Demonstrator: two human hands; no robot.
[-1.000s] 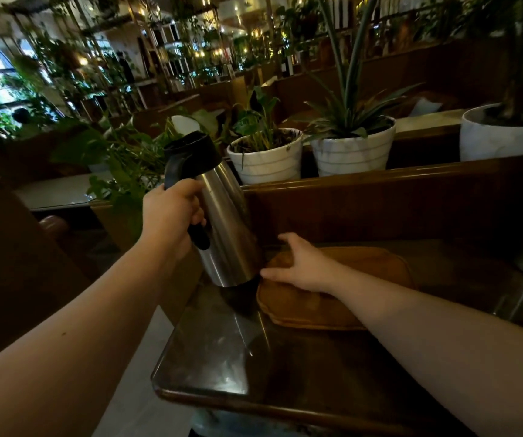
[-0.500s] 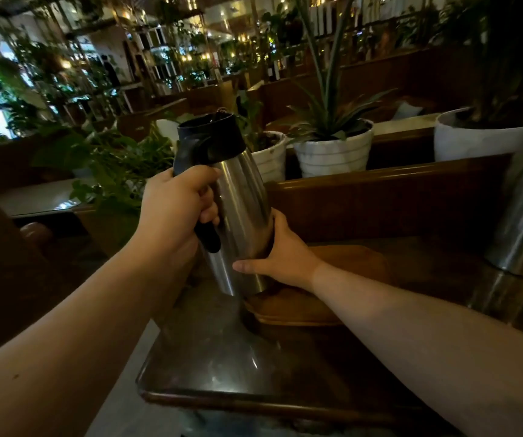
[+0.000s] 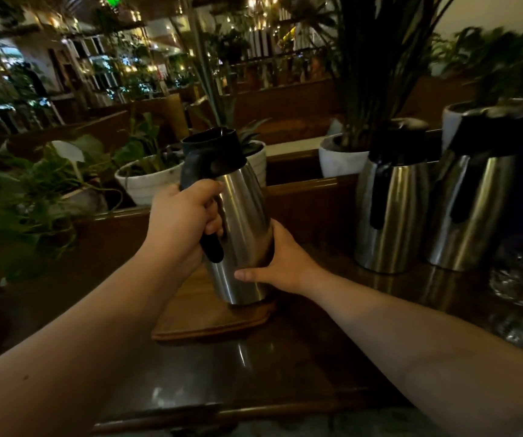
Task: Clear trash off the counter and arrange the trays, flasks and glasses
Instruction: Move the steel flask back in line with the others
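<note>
A steel flask (image 3: 244, 222) with a black lid and handle stands slightly tilted, its base over the far right part of a brown wooden tray (image 3: 203, 313). My left hand (image 3: 181, 222) grips its black handle. My right hand (image 3: 279, 263) is wrapped round the lower right side of its body. Two more steel flasks (image 3: 394, 212) (image 3: 471, 209) stand upright on the dark counter (image 3: 253, 370) to the right. Clear glasses (image 3: 521, 272) sit at the far right, blurred.
A raised wooden ledge (image 3: 301, 187) runs behind the counter, with white plant pots (image 3: 146, 181) (image 3: 342, 156) beyond it. Leafy plants (image 3: 23, 197) crowd the left side. The counter's front edge (image 3: 222, 414) lies close to me.
My left hand carried the flask to the right, from beside the counter's corner onto the tray. My right hand left the tray and took hold of the flask's body. The view swung right, showing two more flasks.
</note>
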